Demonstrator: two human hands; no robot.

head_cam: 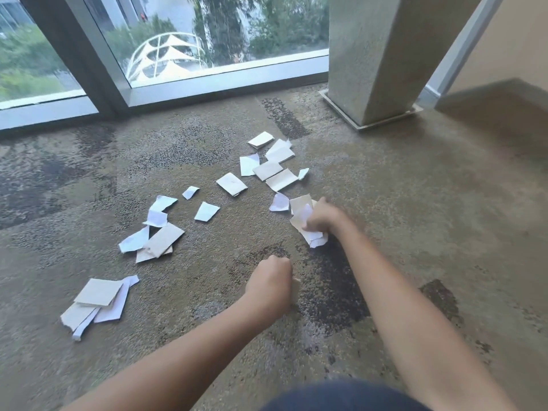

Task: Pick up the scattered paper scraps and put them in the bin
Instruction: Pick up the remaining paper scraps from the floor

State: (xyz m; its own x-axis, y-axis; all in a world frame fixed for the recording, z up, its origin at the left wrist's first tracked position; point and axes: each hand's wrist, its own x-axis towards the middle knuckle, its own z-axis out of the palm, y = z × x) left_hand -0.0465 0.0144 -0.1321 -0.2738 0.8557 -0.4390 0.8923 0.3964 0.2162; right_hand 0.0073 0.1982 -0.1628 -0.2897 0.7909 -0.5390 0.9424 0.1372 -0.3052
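Note:
Several white and tan paper scraps lie scattered on the carpet. One pile (98,301) sits at the near left, another (157,238) in the middle left, and a cluster (275,161) lies farther off near the window. My right hand (321,218) grips a bunch of scraps (305,223) just above the carpet. My left hand (271,280) is curled, and a small tan scrap (295,287) shows at its right edge. No bin is in view.
A concrete pillar (376,54) on a metal base stands at the far right. A floor-level window (189,40) with a grey frame runs along the back. A low step (498,99) sits at the right. The carpet (415,203) is mottled brown.

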